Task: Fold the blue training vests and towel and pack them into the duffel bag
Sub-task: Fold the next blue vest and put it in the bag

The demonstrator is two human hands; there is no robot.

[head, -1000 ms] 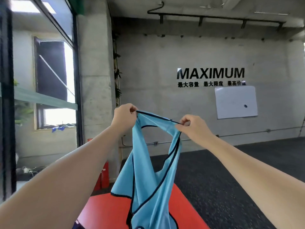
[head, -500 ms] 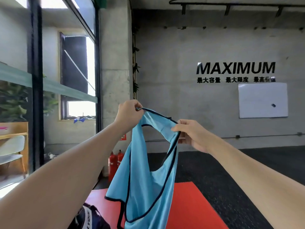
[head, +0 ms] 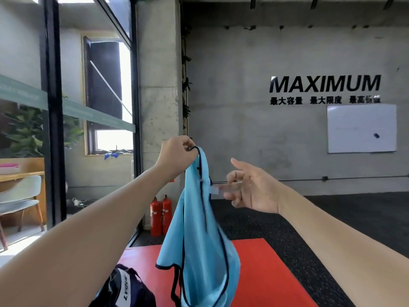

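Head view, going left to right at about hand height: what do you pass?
Chair → left hand gripping the blue vest by its top → right hand, open and apart from the vest → whiteboard on the far wall.

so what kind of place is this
Probably a gym or training studio: a red mat on black speckled rubber flooring, a bare concrete wall lettered MAXIMUM, and a whiteboard.
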